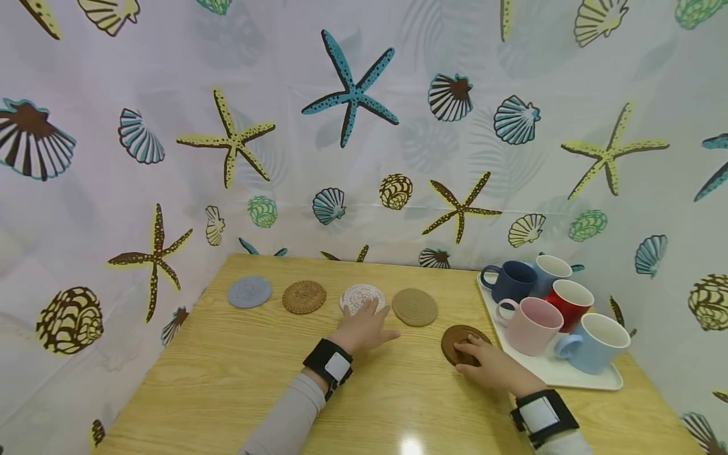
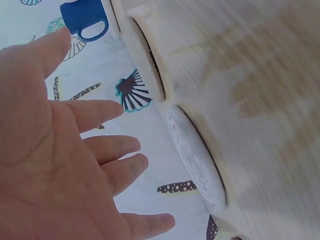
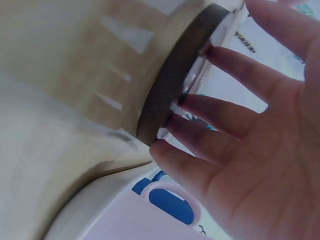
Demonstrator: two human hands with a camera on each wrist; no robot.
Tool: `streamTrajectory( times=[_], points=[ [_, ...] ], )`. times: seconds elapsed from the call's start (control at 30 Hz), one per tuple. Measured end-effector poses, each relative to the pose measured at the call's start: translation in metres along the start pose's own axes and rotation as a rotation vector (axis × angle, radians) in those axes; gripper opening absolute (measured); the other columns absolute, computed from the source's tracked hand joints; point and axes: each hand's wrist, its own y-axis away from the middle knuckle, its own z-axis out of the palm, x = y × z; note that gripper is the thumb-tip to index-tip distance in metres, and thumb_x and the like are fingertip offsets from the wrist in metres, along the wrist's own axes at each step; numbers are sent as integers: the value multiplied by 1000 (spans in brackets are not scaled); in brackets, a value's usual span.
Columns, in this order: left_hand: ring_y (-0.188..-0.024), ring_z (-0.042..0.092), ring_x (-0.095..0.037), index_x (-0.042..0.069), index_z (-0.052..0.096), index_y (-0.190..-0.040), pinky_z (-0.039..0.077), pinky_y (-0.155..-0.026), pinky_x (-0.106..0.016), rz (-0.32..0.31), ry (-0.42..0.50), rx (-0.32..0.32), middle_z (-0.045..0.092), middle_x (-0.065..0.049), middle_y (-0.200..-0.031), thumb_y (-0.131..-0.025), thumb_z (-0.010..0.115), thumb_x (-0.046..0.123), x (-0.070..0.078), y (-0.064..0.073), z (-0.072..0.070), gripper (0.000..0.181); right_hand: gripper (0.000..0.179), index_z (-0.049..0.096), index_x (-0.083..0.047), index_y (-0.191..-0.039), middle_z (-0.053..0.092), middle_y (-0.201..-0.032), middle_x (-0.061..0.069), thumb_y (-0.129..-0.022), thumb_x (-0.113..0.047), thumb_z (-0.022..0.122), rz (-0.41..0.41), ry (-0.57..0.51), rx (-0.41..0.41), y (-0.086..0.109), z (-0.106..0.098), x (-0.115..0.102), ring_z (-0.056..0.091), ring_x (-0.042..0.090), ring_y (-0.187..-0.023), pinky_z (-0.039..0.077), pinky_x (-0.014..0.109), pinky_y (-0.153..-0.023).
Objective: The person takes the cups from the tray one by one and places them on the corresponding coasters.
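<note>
In the head view, my left hand [image 1: 364, 330] is spread over the near edge of a white speckled round coaster [image 1: 359, 294]. The left wrist view shows straight, parted fingers with nothing in them and a gap between them and that coaster [image 2: 195, 157]. My right hand [image 1: 493, 368] rests its fingertips on a dark brown round coaster [image 1: 452, 341] lying on the table. In the right wrist view, the fingers [image 3: 215, 115] reach out fairly straight to the top of this coaster [image 3: 175, 75]. A tan coaster [image 1: 415, 307] lies between the two hands.
A woven brown coaster [image 1: 304, 297] and a blue-grey coaster [image 1: 249, 292] lie farther left on the wooden table [image 1: 227, 379]. At right, a white tray [image 1: 597, 380] holds several mugs, among them a pink mug [image 1: 531, 328] close to my right hand. A patterned curtain [image 1: 296, 164] hangs behind.
</note>
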Motion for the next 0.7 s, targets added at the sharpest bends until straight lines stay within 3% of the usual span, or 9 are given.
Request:
streamTrajectory(
  times=[0.4, 0.7],
  points=[
    [-148, 19, -34, 19, 31, -148, 10, -109, -71, 56, 48, 42, 23, -18, -159, -90, 31, 65, -19, 48, -6, 75, 61, 52, -2, -132, 46, -140, 33, -87, -43, 58, 5, 83, 31, -60, -7, 26, 34, 53, -135, 31, 63, -106],
    [-149, 18, -36, 18, 30, -149, 9, -110, -71, 74, 74, 64, 22, -19, -159, -89, 30, 67, -23, 70, -10, 78, 61, 48, -1, -132, 37, -143, 37, -86, -39, 59, 61, 76, 9, -79, -15, 30, 32, 55, -134, 30, 64, -107]
  ],
)
